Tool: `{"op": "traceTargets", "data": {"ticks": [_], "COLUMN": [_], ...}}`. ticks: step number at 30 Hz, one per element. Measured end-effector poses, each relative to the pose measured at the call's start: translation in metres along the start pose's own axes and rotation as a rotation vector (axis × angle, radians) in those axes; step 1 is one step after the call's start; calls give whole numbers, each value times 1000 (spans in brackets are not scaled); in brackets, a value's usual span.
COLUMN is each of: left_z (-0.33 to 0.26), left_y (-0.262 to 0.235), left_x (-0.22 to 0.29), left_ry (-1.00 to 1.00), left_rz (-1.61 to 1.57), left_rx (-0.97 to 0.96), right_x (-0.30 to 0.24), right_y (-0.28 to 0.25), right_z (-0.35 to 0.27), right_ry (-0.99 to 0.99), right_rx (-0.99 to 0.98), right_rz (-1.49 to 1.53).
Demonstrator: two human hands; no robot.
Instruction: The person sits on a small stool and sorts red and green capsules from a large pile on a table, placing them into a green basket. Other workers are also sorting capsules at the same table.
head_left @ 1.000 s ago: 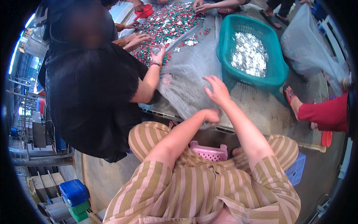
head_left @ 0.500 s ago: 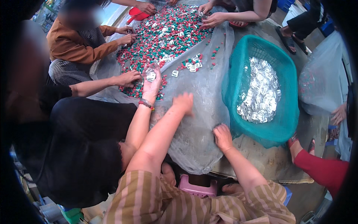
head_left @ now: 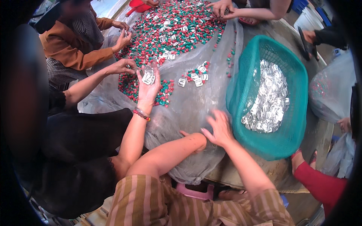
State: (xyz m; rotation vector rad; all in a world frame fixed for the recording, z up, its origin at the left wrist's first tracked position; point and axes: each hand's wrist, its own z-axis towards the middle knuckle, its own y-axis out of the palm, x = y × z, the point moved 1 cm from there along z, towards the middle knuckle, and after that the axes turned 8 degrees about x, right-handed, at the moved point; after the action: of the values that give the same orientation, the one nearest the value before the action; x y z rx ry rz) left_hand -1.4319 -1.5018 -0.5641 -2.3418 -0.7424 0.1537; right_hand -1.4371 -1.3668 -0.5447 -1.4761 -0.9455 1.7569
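My right hand point(head_left: 220, 130) hovers over the clear plastic sheet point(head_left: 171, 124) beside the green basket, fingers spread and slightly blurred, with nothing seen in it. My left hand point(head_left: 201, 144) is bent down at the wrist near the sheet's front part; most of its fingers are hidden, so what it holds cannot be told. Farther up the sheet lie a few flat silver buckle-like pieces point(head_left: 197, 80) among red and green pellets. A large pile of such pellets point(head_left: 177, 28), mixed with silver pieces, spreads beyond.
A green mesh-covered basket point(head_left: 298, 130) holds many silver pieces. At left, a neighbour's palm point(head_left: 148, 88) carries silver pieces. Other people's hands point(head_left: 126, 37) work around the pile. A clear bag point(head_left: 332, 88) stands at right; a pink stool point(head_left: 196, 192) is below.
My right hand has lifted from the sheet's edge, moved away from me and spread its fingers. My left hand has come back toward me and turned down. The neighbour's palm has opened wider.
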Motion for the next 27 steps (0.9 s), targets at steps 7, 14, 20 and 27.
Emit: {"op": "traceTargets", "data": {"ticks": [7,14,20,27], "left_z": [101,163,170,110], "left_y": [-174,-252,-219,-156], "left_x": [-180,-371,-343,-228], "left_ry": [4,-953,-769,-501], "left_rz": [-934,-483,-275,-502], "left_rx": [985,1227,967,795], "right_x": [45,45,51,52], "right_y": [50,42,47,61], "right_z": [-5,8,12,2], "right_ry": [271,270,242,196], "right_rx": [76,-2,3,133], "right_rz": [-151,89,10,24]}}
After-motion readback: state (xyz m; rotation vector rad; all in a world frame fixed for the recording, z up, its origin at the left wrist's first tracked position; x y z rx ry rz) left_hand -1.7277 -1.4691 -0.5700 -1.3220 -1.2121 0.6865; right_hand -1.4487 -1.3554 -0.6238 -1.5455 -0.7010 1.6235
